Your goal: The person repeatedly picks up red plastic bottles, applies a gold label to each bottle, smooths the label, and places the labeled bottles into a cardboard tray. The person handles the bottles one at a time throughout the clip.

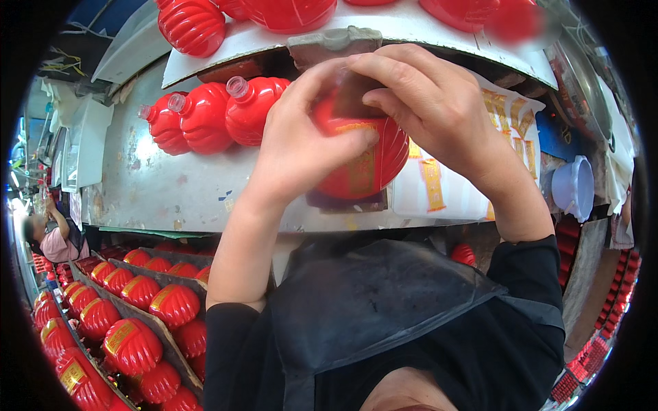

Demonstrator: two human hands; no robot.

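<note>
Item, rounded, ribbed vessel of glossy red plastic [395, 152]: one, above the near part of the grey work surface [195, 188], between the two hands; rectangular gold label [361, 172] on its front.

Left hand [305, 130]: curved around the vessel's left side and gripping it, thumb laid across the front by the label's upper edge.

Right hand [439, 103]: fingers bent over the vessel's top, tips meeting the left hand's; whether they gripped the vessel could not be told, the area between being blurred.

Red plastic bottles with clear necks [207, 118]: three, tilted in a row, left of the hands.

White sheet bearing gold paper strips [409, 196]: one, to the right.

Pale lavender plastic tub [574, 190]: one, beyond the sheet, far right.

Red ribbed vessels with gold labels [133, 346]: many, racked at lower left.
</note>
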